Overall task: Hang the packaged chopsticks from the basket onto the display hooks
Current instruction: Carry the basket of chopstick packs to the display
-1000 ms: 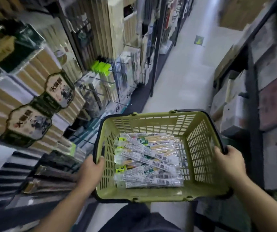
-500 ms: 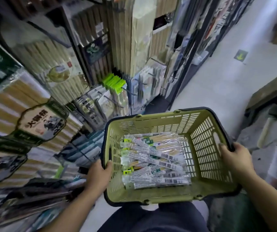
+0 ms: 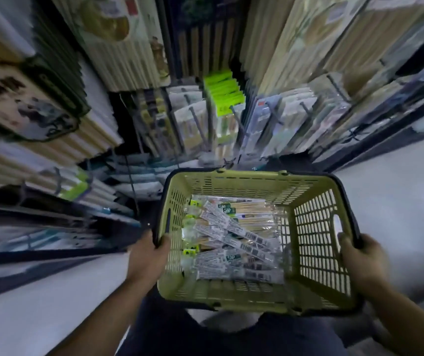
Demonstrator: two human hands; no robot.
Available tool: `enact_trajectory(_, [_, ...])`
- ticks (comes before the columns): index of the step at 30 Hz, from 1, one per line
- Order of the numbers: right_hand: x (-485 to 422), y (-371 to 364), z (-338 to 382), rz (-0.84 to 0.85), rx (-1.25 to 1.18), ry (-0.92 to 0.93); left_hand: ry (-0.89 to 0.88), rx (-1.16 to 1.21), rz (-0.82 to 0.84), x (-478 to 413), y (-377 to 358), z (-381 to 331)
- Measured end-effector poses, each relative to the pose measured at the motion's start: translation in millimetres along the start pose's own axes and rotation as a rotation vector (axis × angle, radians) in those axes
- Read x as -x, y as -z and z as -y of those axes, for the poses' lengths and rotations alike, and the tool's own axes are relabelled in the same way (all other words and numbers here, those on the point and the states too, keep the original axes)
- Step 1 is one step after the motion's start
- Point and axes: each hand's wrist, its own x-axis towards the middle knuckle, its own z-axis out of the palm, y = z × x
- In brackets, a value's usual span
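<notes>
Barely started. Clear-wrapped chopstick packs lie piled in the olive-green slotted plastic basket, lower centre. Left hand and right hand each curl round its dark rim. No pack lifted yet toward the metal display hooks, upper centre.

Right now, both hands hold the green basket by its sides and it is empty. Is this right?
Not empty. In the head view the left hand and right hand hold the green basket by its sides, but packaged chopsticks lie inside.
</notes>
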Motion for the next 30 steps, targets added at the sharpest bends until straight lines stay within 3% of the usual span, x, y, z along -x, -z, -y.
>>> enact_trajectory(6, [-55, -50, -7, 0.125, 0.095, 0.099, 0.124, 0.055, -0.137, 8, -45, 52])
enact_trajectory(15, [-111, -153, -55, 0.205, 0.266, 0.219, 0.287, 0.109, -0.171, -15, -123, 132])
enact_trajectory(30, [-188, -369, -146, 0.306, 0.459, 0.327, 0.397, 0.069, -0.212, -151, -253, 285])
